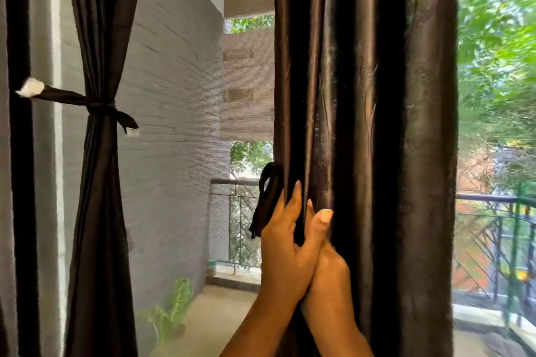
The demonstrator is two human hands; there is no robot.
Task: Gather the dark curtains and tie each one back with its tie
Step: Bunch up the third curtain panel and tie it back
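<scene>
A dark curtain point(98, 182) at the left is gathered at its waist and bound by a dark tie point(98, 109) that runs to the wall. A second dark curtain point(377, 124) hangs loose and full in the middle. My left hand point(284, 243) grips its left edge, fingers pointing up along a fold. A loose dark tie point(265, 200) dangles just left of that hand, partly hidden behind it. My right hand point(330, 266) is pressed against the left one, thumb up, with its fingers tucked into the curtain folds and hidden.
Behind the curtains are a grey ribbed wall point(168, 124) and a balcony with a metal railing point(237, 182). A small green plant point(174, 307) stands on the balcony floor at the lower left. Trees fill the right side beyond the railing.
</scene>
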